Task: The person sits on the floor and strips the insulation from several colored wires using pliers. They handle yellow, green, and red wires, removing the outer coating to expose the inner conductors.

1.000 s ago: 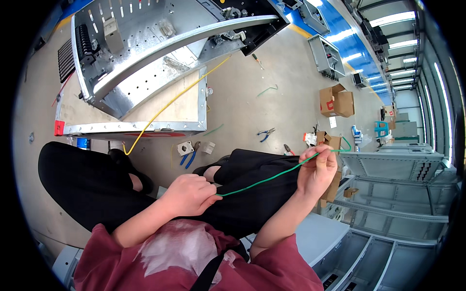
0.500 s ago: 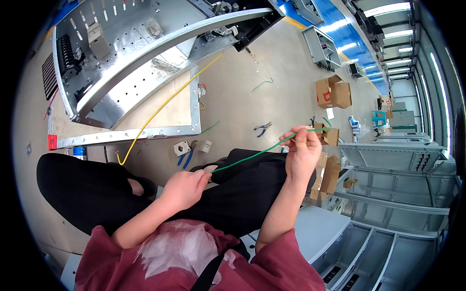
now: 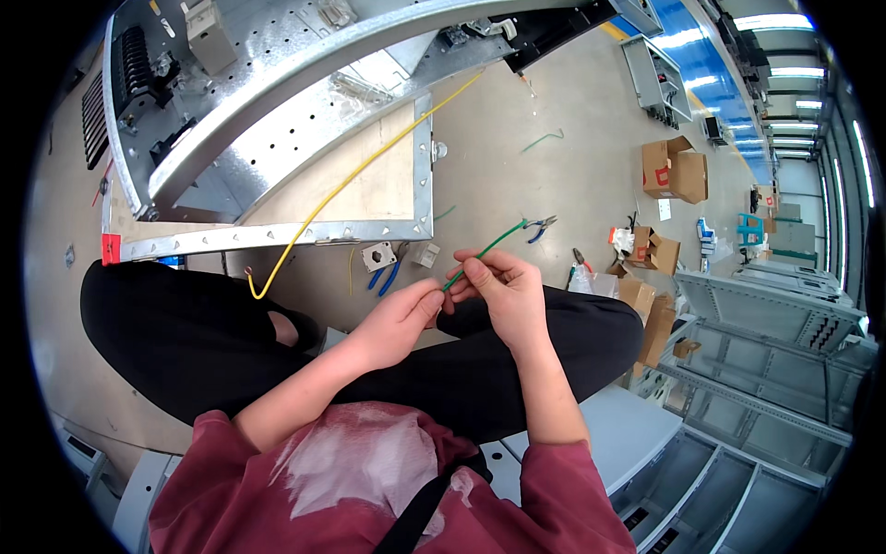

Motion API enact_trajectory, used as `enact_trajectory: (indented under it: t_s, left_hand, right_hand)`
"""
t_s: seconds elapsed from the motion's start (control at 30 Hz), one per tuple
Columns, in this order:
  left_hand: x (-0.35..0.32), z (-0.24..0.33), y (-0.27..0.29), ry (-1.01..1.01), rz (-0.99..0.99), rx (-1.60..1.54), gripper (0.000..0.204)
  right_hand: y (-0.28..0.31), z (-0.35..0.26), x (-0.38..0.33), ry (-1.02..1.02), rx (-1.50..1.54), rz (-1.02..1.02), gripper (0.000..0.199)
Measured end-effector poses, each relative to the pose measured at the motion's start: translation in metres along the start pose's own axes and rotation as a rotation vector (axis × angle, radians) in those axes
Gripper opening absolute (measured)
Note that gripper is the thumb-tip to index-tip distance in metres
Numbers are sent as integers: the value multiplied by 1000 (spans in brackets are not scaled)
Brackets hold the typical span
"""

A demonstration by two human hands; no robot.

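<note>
A thin green wire (image 3: 487, 247) runs from my fingers up and to the right over the concrete floor. My left hand (image 3: 397, 319) pinches its near end, and my right hand (image 3: 503, 291) grips it just beside, the two hands almost touching above my black-trousered legs. A long yellow wire (image 3: 355, 175) leads from the open metal cabinet (image 3: 277, 120) down to a hooked end by my left knee.
Blue-handled pliers (image 3: 383, 275), a small white part (image 3: 377, 256) and more pliers (image 3: 540, 226) lie on the floor ahead. Cardboard boxes (image 3: 678, 171) stand to the right, grey metal panels (image 3: 766, 314) at the far right, and a grey platform (image 3: 628, 429) lies under me.
My right hand has slid along the green wire toward my left hand, so the hands that were far apart now meet. The view has tilted nearer the cabinet.
</note>
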State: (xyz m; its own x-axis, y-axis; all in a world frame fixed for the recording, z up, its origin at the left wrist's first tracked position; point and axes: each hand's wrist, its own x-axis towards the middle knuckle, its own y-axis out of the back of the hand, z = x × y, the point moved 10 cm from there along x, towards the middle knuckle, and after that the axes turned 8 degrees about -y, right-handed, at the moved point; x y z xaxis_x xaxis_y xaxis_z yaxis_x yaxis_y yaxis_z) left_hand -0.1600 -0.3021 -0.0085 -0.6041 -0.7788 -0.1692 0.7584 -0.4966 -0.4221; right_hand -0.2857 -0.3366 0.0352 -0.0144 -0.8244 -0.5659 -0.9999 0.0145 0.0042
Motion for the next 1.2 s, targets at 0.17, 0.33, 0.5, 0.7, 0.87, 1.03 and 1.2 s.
enact_trajectory:
  t_s: [0.17,0.33,0.5,0.7,0.87,1.03,1.2]
  left_hand:
    - [3,-4,-2,71,-14,20,27]
    - [10,3,-2,63,-22,82,27]
    - [11,-2,-2,75,-50,57,29]
    - [-3,2,1,54,5,152,29]
    - [-1,9,5,-28,77,289,31]
    - [-3,2,8,-8,85,270,32]
    - [-5,-4,13,11,69,361,36]
  right_hand:
    - [15,13,-2,53,8,65,17]
    - [15,-3,-16,236,-61,165,15]
    - [14,-11,-18,282,-143,145,16]
    - [39,-11,-4,181,136,139,25]
    - [22,9,1,11,17,64,23]
    - [41,2,1,97,69,172,18]
    - [40,9,4,22,146,134,19]
